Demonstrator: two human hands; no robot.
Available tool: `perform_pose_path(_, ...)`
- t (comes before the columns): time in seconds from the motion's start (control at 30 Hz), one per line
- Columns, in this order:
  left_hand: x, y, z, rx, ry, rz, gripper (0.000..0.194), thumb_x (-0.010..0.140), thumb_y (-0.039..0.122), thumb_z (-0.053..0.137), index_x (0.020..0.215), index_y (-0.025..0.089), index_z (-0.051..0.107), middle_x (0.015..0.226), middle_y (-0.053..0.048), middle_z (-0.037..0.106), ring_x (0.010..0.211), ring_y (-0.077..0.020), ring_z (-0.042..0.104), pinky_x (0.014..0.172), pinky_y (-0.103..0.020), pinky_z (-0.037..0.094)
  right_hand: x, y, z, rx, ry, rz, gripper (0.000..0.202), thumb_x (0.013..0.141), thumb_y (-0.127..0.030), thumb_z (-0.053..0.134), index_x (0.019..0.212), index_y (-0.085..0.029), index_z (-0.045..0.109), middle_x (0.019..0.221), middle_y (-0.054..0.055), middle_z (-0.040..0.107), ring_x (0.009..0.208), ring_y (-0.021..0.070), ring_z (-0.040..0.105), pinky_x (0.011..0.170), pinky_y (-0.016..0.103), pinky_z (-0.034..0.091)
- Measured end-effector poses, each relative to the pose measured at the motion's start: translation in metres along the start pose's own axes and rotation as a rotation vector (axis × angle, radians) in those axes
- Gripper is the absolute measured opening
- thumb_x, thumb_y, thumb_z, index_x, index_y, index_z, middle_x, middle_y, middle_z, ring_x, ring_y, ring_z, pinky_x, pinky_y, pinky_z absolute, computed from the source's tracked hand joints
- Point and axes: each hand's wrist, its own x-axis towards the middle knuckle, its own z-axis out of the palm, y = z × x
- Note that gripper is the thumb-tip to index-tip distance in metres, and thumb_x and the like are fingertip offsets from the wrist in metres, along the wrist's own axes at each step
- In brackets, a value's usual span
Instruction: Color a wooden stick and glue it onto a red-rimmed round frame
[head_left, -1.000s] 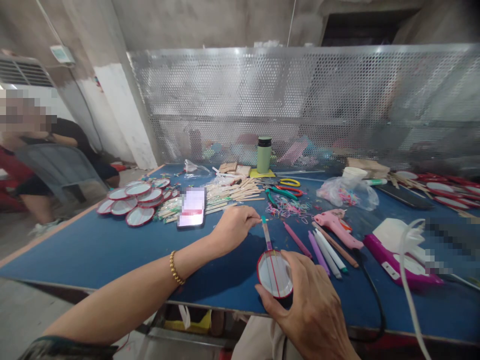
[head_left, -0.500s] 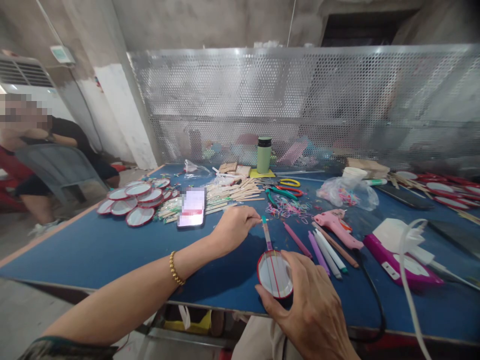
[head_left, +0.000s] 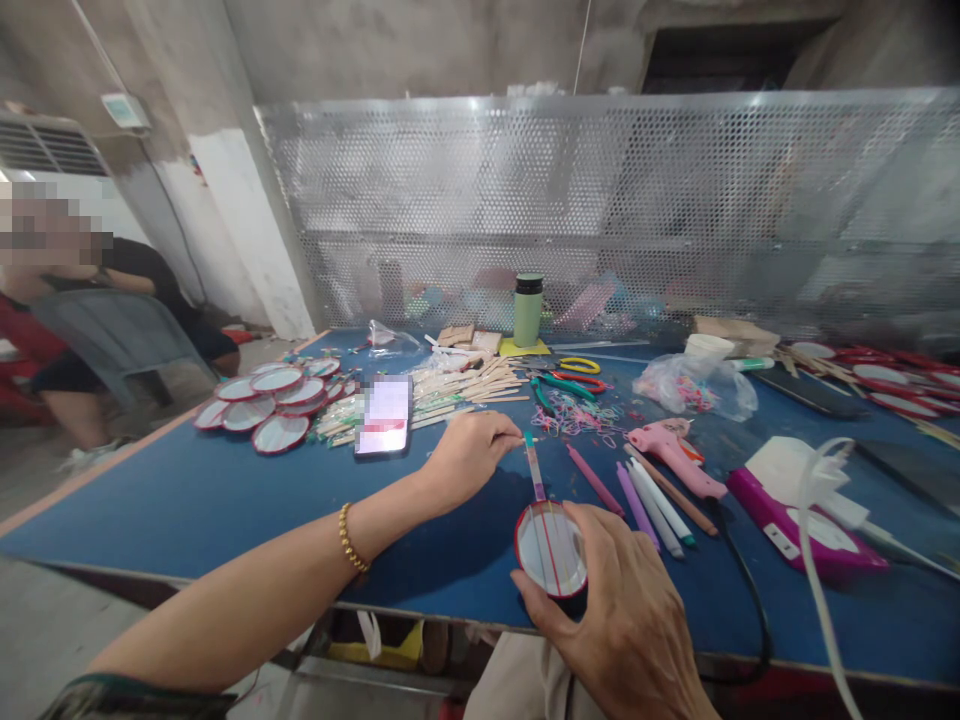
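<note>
My right hand (head_left: 626, 600) is curled around a round white disc with a red rim (head_left: 551, 550), thumb at its lower left and fingers along its right side. Thin lines, one of them red, run across its pale face. A narrow banded stick (head_left: 535, 470), teal at the tip and purple lower down, reaches up from the disc's top edge. At that teal tip my left hand (head_left: 472, 455) is closed in a pinch; whatever lies between the fingertips is too small to make out. Several slim coloured sticks (head_left: 660, 505) lie beside my right hand.
Left on the blue table (head_left: 247, 510) are stacked red-rimmed discs (head_left: 274, 405), a phone (head_left: 384, 415) and wooden sticks (head_left: 480, 385). Farther right lie pliers (head_left: 570, 385), coloured bands (head_left: 577, 412), a corded pink glue gun (head_left: 675, 455) and a magenta box (head_left: 810, 530). A green bottle (head_left: 528, 312) stands behind.
</note>
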Motion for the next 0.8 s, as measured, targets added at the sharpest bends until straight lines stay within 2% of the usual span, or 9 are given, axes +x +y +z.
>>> perform_pose_path(0.23,0.0010,-0.0023,0.0005,0.029,0.018,0.018,0.012,0.085,0.015,0.063,0.082,0.019,0.074,0.084,-0.002,0.073,0.077,-0.0146,0.064,0.074,-0.024,0.046,0.0001,0.0001,-0.0008,-0.002,0.002,0.006,0.051,0.090,-0.052,0.055,0.114,-0.007,0.054,0.094,0.016,0.066,0.087,0.0271,0.063,0.072,0.038,0.049)
perform_pose_path(0.37,0.0006,-0.0007,-0.0018,0.037,0.018,0.022,0.011,0.086,0.017,0.062,0.083,0.018,0.073,0.080,-0.002,0.072,0.071,-0.0136,0.061,0.068,-0.024,0.044,0.0001,0.0005,-0.0007,-0.002,0.018,0.010,0.051,0.090,-0.051,0.056,0.114,-0.007,0.055,0.094,0.017,0.066,0.086,0.0271,0.063,0.072,0.038,0.049)
perform_pose_path(0.6,-0.0008,0.0042,-0.0093,0.048,0.089,0.026,0.021,0.090,0.021,0.051,0.086,0.015,0.071,0.074,-0.004,0.067,0.064,-0.0123,0.053,0.061,-0.024,0.038,0.0002,0.0013,-0.0010,0.001,0.021,0.013,0.049,0.090,-0.050,0.056,0.116,-0.008,0.054,0.094,0.016,0.066,0.087,0.0267,0.063,0.071,0.038,0.050)
perform_pose_path(0.7,0.0000,0.0039,-0.0075,0.007,0.055,-0.010,0.019,0.087,0.019,0.052,0.086,0.015,0.070,0.074,-0.003,0.067,0.064,-0.0123,0.054,0.061,-0.024,0.038,0.0006,0.0012,-0.0009,0.000,0.018,0.015,0.050,0.090,-0.051,0.056,0.115,-0.008,0.054,0.094,0.016,0.066,0.086,0.0268,0.064,0.071,0.037,0.050)
perform_pose_path(0.8,0.0014,0.0039,-0.0047,-0.113,-0.032,-0.117,0.019,0.085,0.019,0.052,0.088,0.015,0.070,0.066,-0.001,0.064,0.058,-0.0117,0.055,0.058,-0.023,0.040,0.0006,0.0005,-0.0005,-0.005,0.010,0.014,0.050,0.091,-0.050,0.055,0.115,-0.007,0.053,0.094,0.016,0.066,0.086,0.0267,0.063,0.071,0.037,0.049)
